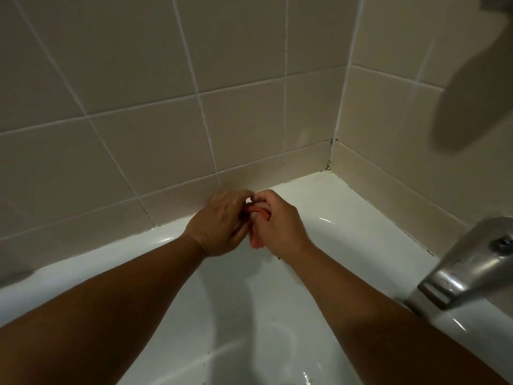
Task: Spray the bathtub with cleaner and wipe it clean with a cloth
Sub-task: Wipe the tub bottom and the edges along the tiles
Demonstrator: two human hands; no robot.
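Both hands meet above the far rim of the tub point(319, 207). The right hand point(277, 223) curls its fingers round a small orange item point(259, 211), mostly hidden, possibly a cloth. The left hand point(219, 220) bends its fingers onto the same item. Tiled wall point(166, 107) stands behind the tub; a metal tap point(466, 262) sits at the tub's right end.

We see a white tub point(319, 207), beige tiles point(138, 65) gridded by white grout point(138, 107) that is black-speckled at the corner, a dull silver tap point(466, 259), one orange thing point(259, 212).
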